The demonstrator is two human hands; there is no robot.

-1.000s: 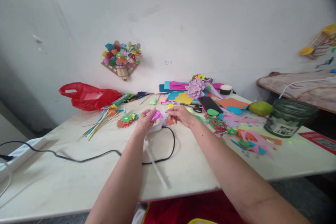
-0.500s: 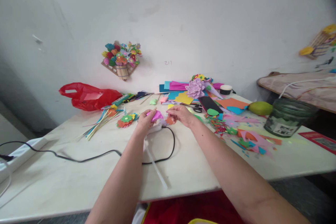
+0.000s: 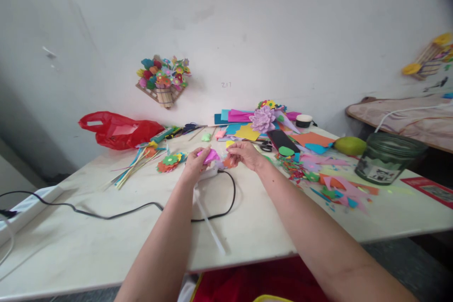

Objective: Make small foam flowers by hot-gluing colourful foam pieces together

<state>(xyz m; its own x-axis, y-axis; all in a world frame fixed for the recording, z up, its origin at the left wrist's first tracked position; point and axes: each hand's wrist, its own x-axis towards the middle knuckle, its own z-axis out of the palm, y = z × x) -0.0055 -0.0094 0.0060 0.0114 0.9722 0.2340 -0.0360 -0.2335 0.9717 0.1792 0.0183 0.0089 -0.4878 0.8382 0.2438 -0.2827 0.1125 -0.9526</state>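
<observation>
My left hand [image 3: 196, 163] pinches a bright magenta piece [image 3: 211, 156], perhaps crepe paper or foam, above the middle of the table. Just right of it, my right hand [image 3: 244, 155] is closed in a pinch, and whatever lies between its fingertips is too small to make out. Below the magenta piece lies a white glue gun [image 3: 208, 173], partly covered by my left hand, with a black cord. A clear glue stick [image 3: 211, 226] points from it toward the table's front edge. An orange and green paper flower [image 3: 169, 162] lies left of my left hand.
A red plastic bag [image 3: 120, 130] lies back left, near thin strips [image 3: 132, 170]. Coloured sheets [image 3: 313, 140], scissors [image 3: 265, 146], a phone [image 3: 283, 142] and scraps [image 3: 343, 191] spread rightward. A green glass jar [image 3: 385, 158] stands far right; a power strip [image 3: 30, 210] is at left.
Both hands stay almost in place, the magenta piece still in my left hand. The view has shifted very slightly.
</observation>
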